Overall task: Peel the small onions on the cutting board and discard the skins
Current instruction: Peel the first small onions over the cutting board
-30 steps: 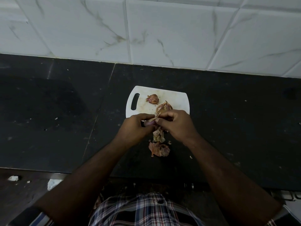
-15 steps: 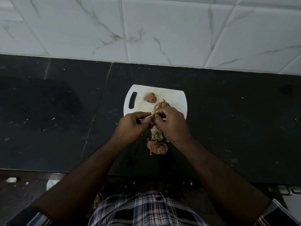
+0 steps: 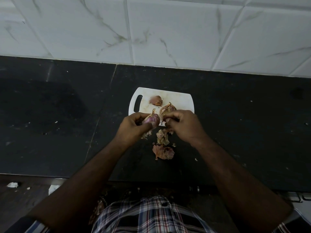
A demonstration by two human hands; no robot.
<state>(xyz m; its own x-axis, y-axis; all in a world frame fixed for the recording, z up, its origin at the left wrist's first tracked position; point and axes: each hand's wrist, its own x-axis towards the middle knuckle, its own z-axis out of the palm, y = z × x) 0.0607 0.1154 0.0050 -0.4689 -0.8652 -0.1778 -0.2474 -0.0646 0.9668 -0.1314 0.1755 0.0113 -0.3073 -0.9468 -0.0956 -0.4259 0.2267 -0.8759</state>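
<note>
A: left hand (image 3: pixel 134 126) is curled round a small purple onion (image 3: pixel 150 119), half stripped, held just over the near edge of the cutting board (image 3: pixel 182 100). Right hand (image 3: pixel 183 125) is closed, fingertips pinching what looks like a strip of skin; can't see it clearly.

B: where's the rest?

A: two more onions on the board: one (image 3: pixel 156 100) near the handle slot, one (image 3: pixel 168 108) right behind the right hand, skin split open. Pulled skins (image 3: pixel 162 145) are piled on the dark counter (image 3: pixel 67 132) between the wrists.

B: risks?

A: bare onion looks slick. Hard tug on the skin and it could pop out of the left hand, roll off the counter edge. Also the right knuckles sit nearly against the split onion; a sideways pull could knock it off the board.

B: skins?

A: light, loose, close to the front edge. A forearm sweep would scatter them to the floor.
</note>
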